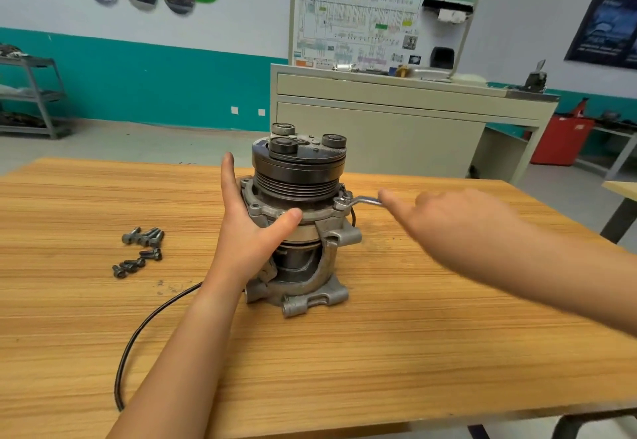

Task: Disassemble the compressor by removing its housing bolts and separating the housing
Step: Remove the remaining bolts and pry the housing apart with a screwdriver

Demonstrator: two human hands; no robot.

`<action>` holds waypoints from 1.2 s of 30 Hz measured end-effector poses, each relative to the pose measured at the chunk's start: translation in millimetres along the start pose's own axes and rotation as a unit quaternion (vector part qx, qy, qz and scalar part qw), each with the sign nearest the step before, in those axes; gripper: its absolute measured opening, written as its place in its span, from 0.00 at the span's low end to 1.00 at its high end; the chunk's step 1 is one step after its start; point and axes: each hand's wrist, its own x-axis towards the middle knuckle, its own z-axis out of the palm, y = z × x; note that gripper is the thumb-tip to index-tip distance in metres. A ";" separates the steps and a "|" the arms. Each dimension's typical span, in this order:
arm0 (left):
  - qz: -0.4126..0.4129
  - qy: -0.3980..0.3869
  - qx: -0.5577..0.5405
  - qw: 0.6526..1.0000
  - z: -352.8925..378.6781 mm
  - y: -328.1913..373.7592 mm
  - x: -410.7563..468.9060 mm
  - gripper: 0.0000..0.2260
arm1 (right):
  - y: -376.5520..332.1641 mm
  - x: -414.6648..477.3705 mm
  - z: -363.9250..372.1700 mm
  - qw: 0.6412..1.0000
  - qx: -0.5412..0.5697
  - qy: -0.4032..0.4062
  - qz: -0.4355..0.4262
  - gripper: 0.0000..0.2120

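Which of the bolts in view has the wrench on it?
The bolt at the right edge of the compressor flange, under the wrench head. The loose bolts lie clustered on the table, left of it.

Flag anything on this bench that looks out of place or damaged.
Nothing looks damaged. Minor: dark specks scattered on the table beside the black cable, which runs toward the front edge, and removed bolts lying in a loose heap left of the compressor.

One head-worn wide-angle view looks forward and down, close over the wooden table
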 end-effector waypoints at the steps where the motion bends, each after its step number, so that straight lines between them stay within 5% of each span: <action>1: -0.001 0.000 -0.002 1.000 0.1 0.7 0.0 0.47 | 12.4 8.2 6.7 1.000 0.001 0.028 -0.009 0.32; 10: -0.002 0.007 -0.023 1.000 -0.2 0.8 -0.4 0.48 | 15.8 74.7 46.1 0.949 0.156 0.268 -0.065 0.10; 15: 0.003 0.005 -0.019 1.000 -0.6 0.7 0.2 0.48 | 15.3 34.1 26.6 0.841 0.397 0.359 0.080 0.16; 19: -0.006 0.004 -0.015 1.000 0.2 3.1 -1.0 0.49 | 2.0 -17.9 15.1 0.940 0.285 0.182 0.044 0.19; 22: -0.007 0.001 -0.019 1.000 0.3 4.7 -1.1 0.49 | -6.8 -25.0 17.6 0.970 0.233 0.053 0.048 0.18; 36: -0.001 -0.006 -0.018 1.000 0.5 0.8 -0.4 0.47 | -35.0 -4.1 -28.5 0.995 0.029 -0.070 0.057 0.34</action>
